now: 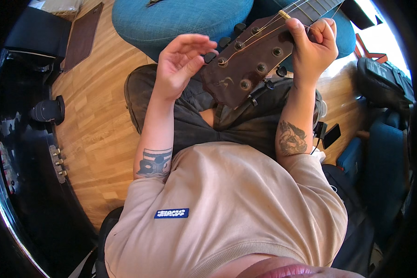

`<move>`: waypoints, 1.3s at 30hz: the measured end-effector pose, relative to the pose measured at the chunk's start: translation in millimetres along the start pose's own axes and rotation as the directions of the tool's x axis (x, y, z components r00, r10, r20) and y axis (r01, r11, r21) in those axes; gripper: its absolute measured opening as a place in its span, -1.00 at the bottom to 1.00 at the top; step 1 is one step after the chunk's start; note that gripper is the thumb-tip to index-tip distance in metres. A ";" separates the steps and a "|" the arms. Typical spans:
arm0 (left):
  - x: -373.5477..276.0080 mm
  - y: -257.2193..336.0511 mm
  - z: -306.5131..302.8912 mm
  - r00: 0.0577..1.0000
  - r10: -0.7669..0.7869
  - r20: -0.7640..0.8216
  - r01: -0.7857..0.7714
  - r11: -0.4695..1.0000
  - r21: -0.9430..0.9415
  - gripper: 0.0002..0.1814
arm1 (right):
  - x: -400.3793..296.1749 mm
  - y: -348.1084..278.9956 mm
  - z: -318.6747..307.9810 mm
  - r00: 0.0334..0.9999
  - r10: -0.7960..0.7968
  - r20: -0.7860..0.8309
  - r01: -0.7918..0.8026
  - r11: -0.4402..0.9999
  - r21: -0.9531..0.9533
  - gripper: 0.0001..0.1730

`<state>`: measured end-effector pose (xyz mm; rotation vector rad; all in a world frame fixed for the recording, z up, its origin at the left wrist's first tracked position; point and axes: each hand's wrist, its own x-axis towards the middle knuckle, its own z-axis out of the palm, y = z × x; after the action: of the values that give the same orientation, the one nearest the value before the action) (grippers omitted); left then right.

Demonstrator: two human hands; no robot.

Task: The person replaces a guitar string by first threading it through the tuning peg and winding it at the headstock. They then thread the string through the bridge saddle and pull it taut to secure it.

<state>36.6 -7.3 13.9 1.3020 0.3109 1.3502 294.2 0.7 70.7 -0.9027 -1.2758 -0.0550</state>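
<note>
A guitar's dark brown headstock point(248, 59) lies tilted over my lap, with black tuning pegs along both edges. My left hand point(187, 62) has its thumb and fingertips at a black tuning peg point(209, 57) on the near-left edge. My right hand point(314, 48) is at the nut point(284, 14), its thumb on top and its fingers curled round the neck's side, where a string passes. Several strings run from the nut; three reach the posts on the left row. The posts on the other row point(261, 67) show no string.
A blue upholstered seat point(180, 24) stands under the neck. To the left are a glossy black piano-like body point(31, 166) and a black cap point(48, 110) on its edge. On the right are a black bag point(384, 80), a phone-like black device point(331, 136) and blue cushions point(385, 149).
</note>
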 end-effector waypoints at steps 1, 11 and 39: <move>-0.7 -1.3 -1.1 1.000 -0.006 -0.002 0.006 1.000 0.029 -0.70 | 0.2 0.1 0.2 1.000 0.006 -0.002 -0.006 1.000 0.008 -0.38; 5.0 7.0 5.0 0.967 -0.250 -0.057 0.254 0.964 0.080 -0.93 | 0.6 4.7 -1.1 0.999 -0.036 0.007 0.036 0.998 -0.046 -0.37; 3.0 -9.4 -1.2 0.989 -0.089 0.114 0.100 0.990 -0.095 -0.85 | -3.2 -14.9 6.4 0.974 0.227 -0.025 -0.212 0.937 0.277 -0.39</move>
<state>41.5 -1.5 7.4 1.2565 0.2234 1.1943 280.6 -6.8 76.3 -0.7932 -1.0907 0.2647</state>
